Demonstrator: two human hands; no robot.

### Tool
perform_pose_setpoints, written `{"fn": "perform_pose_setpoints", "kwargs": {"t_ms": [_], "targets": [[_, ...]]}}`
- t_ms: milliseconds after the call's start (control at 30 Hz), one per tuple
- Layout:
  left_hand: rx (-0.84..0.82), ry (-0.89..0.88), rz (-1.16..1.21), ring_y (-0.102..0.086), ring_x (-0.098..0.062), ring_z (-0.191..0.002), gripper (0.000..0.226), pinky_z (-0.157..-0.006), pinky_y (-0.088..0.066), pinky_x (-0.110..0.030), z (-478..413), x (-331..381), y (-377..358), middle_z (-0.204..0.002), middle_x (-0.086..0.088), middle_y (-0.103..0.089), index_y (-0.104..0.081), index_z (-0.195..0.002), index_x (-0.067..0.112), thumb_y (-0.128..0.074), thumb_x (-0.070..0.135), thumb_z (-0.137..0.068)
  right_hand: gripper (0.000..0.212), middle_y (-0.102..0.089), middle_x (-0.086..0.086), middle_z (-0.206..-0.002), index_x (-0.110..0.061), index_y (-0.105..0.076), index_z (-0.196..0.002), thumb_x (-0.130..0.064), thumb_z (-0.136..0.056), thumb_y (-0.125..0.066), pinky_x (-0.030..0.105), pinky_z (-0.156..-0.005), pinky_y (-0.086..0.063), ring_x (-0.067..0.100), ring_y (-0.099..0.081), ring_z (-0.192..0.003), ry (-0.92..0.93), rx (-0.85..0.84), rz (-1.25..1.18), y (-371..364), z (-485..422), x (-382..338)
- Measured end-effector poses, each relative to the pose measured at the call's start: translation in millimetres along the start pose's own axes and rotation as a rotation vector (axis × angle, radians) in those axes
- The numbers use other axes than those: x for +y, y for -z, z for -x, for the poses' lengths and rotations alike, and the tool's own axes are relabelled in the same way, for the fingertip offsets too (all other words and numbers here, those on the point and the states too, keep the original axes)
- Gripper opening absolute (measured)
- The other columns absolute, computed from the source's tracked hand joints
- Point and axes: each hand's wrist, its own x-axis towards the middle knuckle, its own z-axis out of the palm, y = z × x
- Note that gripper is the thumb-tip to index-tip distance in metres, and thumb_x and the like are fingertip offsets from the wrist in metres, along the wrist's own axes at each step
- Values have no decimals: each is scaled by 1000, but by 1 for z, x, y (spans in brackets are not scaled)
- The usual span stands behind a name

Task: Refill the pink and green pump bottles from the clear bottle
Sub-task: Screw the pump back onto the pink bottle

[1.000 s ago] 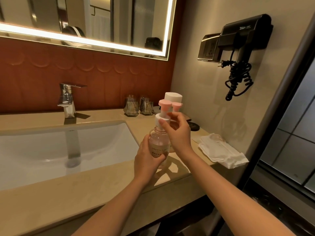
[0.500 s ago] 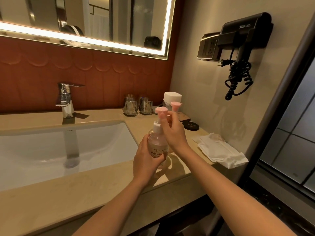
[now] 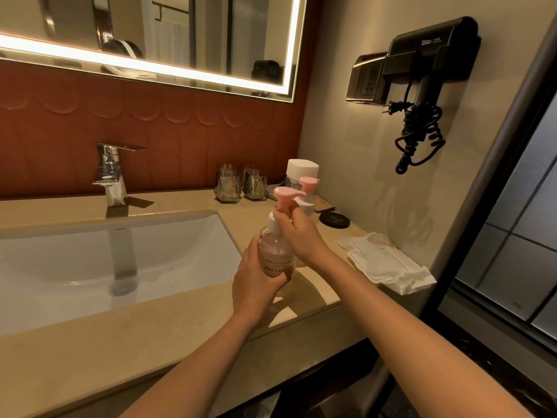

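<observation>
pink pump head (image 3: 284, 193), white cap (image 3: 302, 168), rust-red wall (image 3: 168, 152)

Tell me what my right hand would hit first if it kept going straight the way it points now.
Most likely the second pink pump bottle just behind it, since the right hand on the held bottle's collar points up and away; depth is hard to judge here.

— What's on the arms?
— Nothing: both forearms bare from the picture's lower edge up to the wrists, no sleeves.
— Rings, watch?
— None showing on the left hand (image 3: 256, 285) or right hand (image 3: 304, 236), fingers (image 3: 281, 220) unadorned.
</observation>
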Motion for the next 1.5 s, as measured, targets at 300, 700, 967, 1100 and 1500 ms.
{"fn": "perform_pose_setpoints", "kwargs": {"t_ms": [300,700,967,1100,1500], "targets": [[7,-3,-9,-52,-18,-119,91,-90,-51,-33,-1,-1,0,-136,5,-50,-27,-143,29,-79,39,-68,34,-62,1,-89,-16,-52,-91,-49,-93,-43,21,-57,-41,15,-57,-77,197,302,507,7,6,8],[-24,7,-12,-48,-19,-124,96,-95,-49,-38,0,0,0,-142,3,-44,-24,-145,27,-80,39,-68,43,-63,0,-103,-17,-62,-103,-54,-90,-45,31,-77,-47,17,-56,-98,77,311,441,-6,0,5],[-27,-10,-12,-50,-20,-123,94,-95,-50,-38,1,1,1,-141,2,-45,-26,-145,24,-80,36,-68,31,-60,2,-92,-13,-57,-98,-41,-95,-45,43,-89,-51,15,-58,-93,13,116,60,-11,1,0],[-20,-10,-7,-53,-19,-117,93,-90,-51,-36,1,1,1,-136,3,-51,-28,-144,25,-80,39,-68,39,-62,0,-104,-15,-57,-107,-48,-95,-40,39,-83,-53,16,-59,-98,70,172,250,-7,14,6],[-23,2,-18,-49,-20,-123,95,-94,-50,-38,1,1,1,-141,2,-47,-25,-144,26,-80,41,-68,31,-58,-1,-100,-17,-52,-105,-45,-95,-44,31,-80,-49,17,-59,-99,12,148,109,-15,10,2]]}}
